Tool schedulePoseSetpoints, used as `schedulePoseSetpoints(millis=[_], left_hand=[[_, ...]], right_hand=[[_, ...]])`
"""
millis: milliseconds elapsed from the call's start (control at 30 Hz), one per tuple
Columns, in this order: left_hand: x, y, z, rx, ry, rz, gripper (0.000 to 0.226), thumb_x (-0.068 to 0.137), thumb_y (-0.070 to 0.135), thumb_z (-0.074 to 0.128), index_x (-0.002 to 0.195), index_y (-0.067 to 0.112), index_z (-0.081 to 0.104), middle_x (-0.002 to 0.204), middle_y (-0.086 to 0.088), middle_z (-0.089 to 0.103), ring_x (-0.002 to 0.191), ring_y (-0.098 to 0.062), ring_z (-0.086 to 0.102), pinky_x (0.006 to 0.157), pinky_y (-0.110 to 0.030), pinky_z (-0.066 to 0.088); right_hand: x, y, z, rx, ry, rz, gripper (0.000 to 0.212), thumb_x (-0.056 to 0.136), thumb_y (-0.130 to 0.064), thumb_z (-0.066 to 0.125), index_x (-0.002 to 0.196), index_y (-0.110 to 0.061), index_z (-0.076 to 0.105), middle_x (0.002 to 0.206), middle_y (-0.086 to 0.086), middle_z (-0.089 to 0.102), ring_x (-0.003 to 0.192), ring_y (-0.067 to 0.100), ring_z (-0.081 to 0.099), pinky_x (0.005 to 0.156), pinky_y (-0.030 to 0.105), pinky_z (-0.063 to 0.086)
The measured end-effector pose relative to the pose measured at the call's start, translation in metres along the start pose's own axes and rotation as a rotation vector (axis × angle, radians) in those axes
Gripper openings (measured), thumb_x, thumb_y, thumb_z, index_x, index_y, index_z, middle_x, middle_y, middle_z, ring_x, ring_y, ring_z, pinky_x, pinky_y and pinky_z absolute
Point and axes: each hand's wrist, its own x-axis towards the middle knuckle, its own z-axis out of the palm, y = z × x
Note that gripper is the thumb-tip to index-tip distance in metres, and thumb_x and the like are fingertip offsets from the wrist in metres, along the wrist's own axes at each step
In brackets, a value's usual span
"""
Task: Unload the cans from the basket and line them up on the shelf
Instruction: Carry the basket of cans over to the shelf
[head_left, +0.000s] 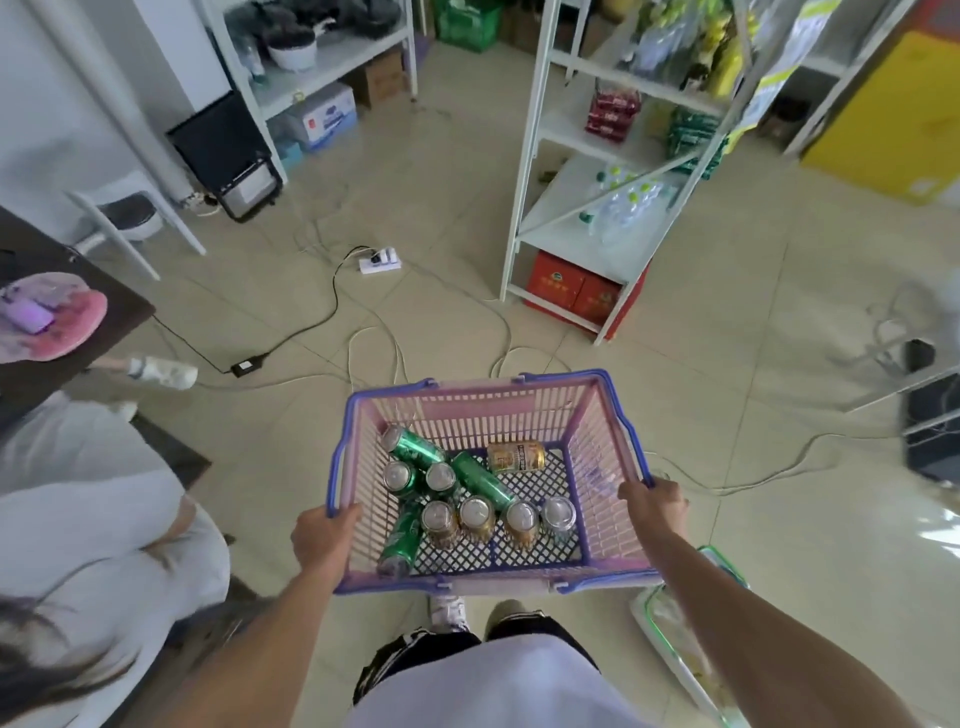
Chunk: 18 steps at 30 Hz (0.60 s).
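A seated person (93, 519) in white occupies the left edge.

Left hand (323, 538): fingers curled over the left rim of the basket (483, 410), gripping it. The basket is held above the tiled floor (727, 322), in front of the body.

Cans (477, 513) rest on the basket bottom, mostly toward its near-left part. Several stand upright in a row and green cans (480, 480) lie tilted. One gold can (516, 456) lies on its side (toward the far wall).

Right hand (652, 505): fingers wrapped over the right rim, gripping it.

The shelf (582, 244), a white unit, stands upper right, well apart from the basket. Bottled water (623, 202) lies on one tier.
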Motion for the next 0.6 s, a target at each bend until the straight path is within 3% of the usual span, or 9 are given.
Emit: schedulePoseSetpoints(millis=[167,267,467,600], left_hand=[[0.055,0.067,0.015,0.018,0.041,-0.002,0.027,0.083,0.022,0.077,0.087,-0.005,0.074,0.068,-0.014,0.06,0.065,-0.027,0.053,0.063,-0.029,0.039],[0.084,0.105,0.029,0.031,0.043,-0.002,0.027,0.083,0.02,0.076,0.088,-0.007,0.074,0.068,-0.014,0.059,0.066,-0.028,0.055,0.063,-0.028,0.038],[0.146,0.187,0.068,0.043,0.047,-0.027,0.025,0.081,0.019,0.077,0.085,-0.005,0.074,0.068,-0.015,0.061,0.071,-0.033,0.064,0.064,-0.029,0.043],[0.186,0.246,0.089,0.053,0.068,-0.042,0.022,0.082,0.018,0.076,0.086,-0.003,0.073,0.067,-0.012,0.062,0.062,-0.027,0.058,0.057,-0.027,0.042]], right_hand=[[0.041,-0.061,0.016,0.022,0.021,0.005,0.011,0.069,-0.021,0.071,0.075,-0.01,0.071,0.065,0.012,0.065,0.058,0.026,0.057,0.054,0.028,0.043],[0.073,-0.1,0.024,0.011,0.036,0.002,0.011,0.069,-0.02,0.072,0.074,-0.01,0.073,0.061,0.01,0.062,0.056,0.025,0.056,0.051,0.027,0.039],[0.157,-0.179,0.046,-0.022,-0.017,0.014,0.013,0.07,-0.023,0.071,0.078,-0.013,0.073,0.073,0.013,0.069,0.063,0.027,0.061,0.051,0.024,0.038],[0.208,-0.238,0.056,-0.027,-0.061,0.036,0.012,0.071,-0.022,0.07,0.078,-0.012,0.074,0.072,0.012,0.068,0.06,0.024,0.059,0.052,0.025,0.041]])
